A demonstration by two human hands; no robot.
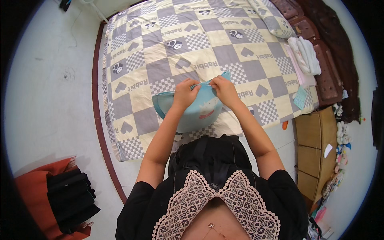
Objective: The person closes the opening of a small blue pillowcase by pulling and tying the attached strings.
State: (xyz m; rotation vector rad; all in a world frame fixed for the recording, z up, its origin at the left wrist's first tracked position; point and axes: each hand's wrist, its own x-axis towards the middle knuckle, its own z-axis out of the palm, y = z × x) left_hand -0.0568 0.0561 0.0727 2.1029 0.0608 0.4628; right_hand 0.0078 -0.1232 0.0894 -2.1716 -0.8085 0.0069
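Observation:
A light blue fabric pillow or cushion cover [195,118] with a white animal print lies at the near edge of the bed, before my body. My left hand [186,91] pinches its upper edge between thumb and fingers. Just to the right, my right hand [223,89] grips the same edge, and a small light-coloured bit shows at its fingertips, too small to name. One corner of the cover sticks up beyond my right hand. Its left side, with a folded border, spreads out past my left wrist. Whether anything fills the cover I cannot tell.
The bed [186,63] has a grey and cream checked sheet. At its right lie folded white cloth [304,55], a pillow [276,22] and a small turquoise item [300,97]. A wooden cabinet [309,129] stands right, with plush toys [342,133] beyond. Dark clothes [72,198] hang at lower left.

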